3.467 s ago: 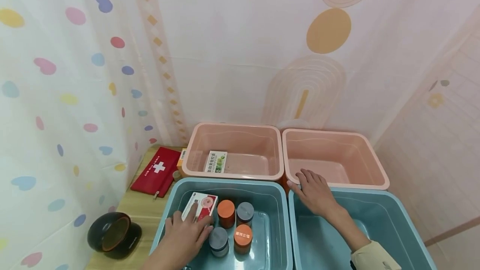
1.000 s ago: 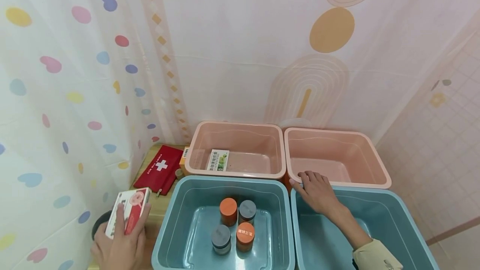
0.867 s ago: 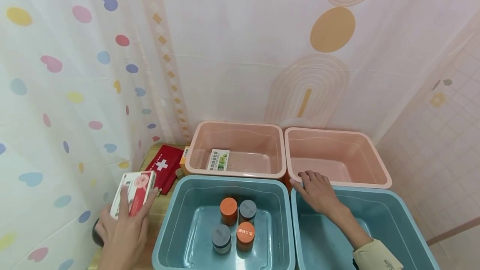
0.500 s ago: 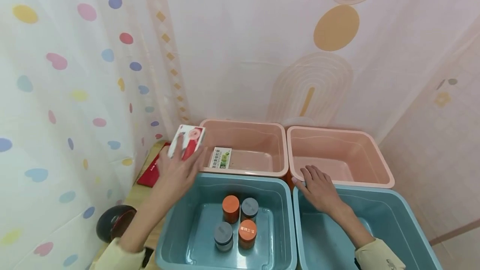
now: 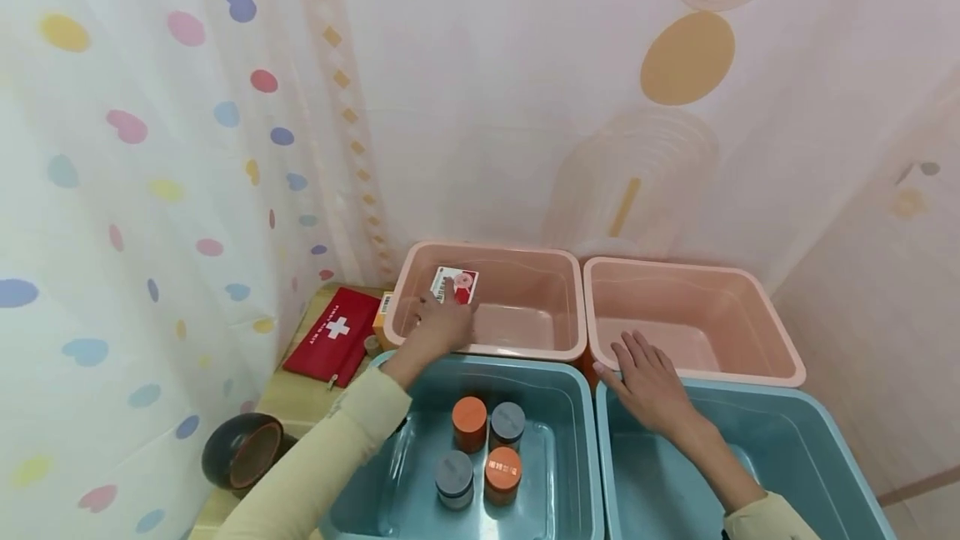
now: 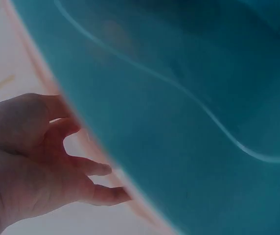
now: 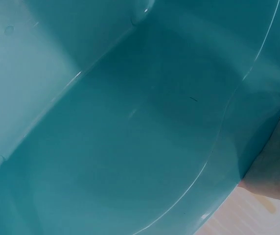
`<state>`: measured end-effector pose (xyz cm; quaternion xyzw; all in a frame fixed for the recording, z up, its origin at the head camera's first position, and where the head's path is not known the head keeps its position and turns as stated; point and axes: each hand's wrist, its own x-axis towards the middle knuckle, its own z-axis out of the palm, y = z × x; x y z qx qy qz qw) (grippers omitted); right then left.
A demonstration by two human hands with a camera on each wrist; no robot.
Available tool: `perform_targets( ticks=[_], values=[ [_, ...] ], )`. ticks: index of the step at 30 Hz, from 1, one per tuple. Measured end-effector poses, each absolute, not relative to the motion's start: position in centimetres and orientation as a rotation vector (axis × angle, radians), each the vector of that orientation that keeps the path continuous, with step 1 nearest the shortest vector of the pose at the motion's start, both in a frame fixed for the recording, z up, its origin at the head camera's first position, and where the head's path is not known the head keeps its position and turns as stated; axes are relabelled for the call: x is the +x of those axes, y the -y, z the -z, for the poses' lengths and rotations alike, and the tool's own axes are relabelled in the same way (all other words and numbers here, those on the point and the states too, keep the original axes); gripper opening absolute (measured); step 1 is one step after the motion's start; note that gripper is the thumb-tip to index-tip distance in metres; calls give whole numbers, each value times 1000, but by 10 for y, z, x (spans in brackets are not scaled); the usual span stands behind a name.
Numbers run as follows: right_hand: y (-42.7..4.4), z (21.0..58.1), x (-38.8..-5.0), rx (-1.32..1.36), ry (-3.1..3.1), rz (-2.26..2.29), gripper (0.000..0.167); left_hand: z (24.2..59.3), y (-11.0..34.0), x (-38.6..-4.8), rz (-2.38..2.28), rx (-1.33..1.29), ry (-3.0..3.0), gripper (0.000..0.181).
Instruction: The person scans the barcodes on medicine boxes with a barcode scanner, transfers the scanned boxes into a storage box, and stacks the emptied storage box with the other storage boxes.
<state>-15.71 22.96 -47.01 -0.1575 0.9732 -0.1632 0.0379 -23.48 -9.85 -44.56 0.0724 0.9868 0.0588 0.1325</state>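
Observation:
The left hand (image 5: 444, 325) reaches into the left pink bin (image 5: 525, 252) and holds a white and red box (image 5: 467, 277) low inside, index finger over its top. The green and white box there is hidden. In the left wrist view the hand (image 6: 37, 156) is beyond a blue bin's wall (image 6: 145, 122), the box out of sight. The right hand (image 5: 648, 380) rests, fingers extended, on the adjoining rims of the right pink bin (image 5: 690, 265) and right blue bin (image 5: 817, 423). The right wrist view shows part of that hand (image 7: 274, 161) at the edge.
Several orange-lidded (image 5: 469, 417) and grey-lidded (image 5: 454, 473) jars stand in the left blue bin (image 5: 596, 473). A red first aid pouch (image 5: 330, 340), an orange box (image 5: 380, 319) and a dark bowl (image 5: 232, 444) are on the wooden table (image 5: 300, 398). A patterned curtain (image 5: 480, 90) hangs behind.
The left hand has carried the white and red box from the left blue bin, over the table's left side, into the left pink bin. The right hand has stayed on the rims.

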Motion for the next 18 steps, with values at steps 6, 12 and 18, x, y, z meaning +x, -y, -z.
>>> perform_targets(
  ticks=[6, 12, 18],
  values=[
    [-230, 471, -153, -475, -2998, 508, 61, 464, 85, -253, -245, -8, -2772, 59],
    [-224, 473, -150, -493, -2978, 516, 57, 476, 98, -256, -255, -132, -2760, 53],
    [-221, 473, -152, -498, -2969, 505, 56, 476, 107, -251, -228, -67, -2771, 54]
  ],
)
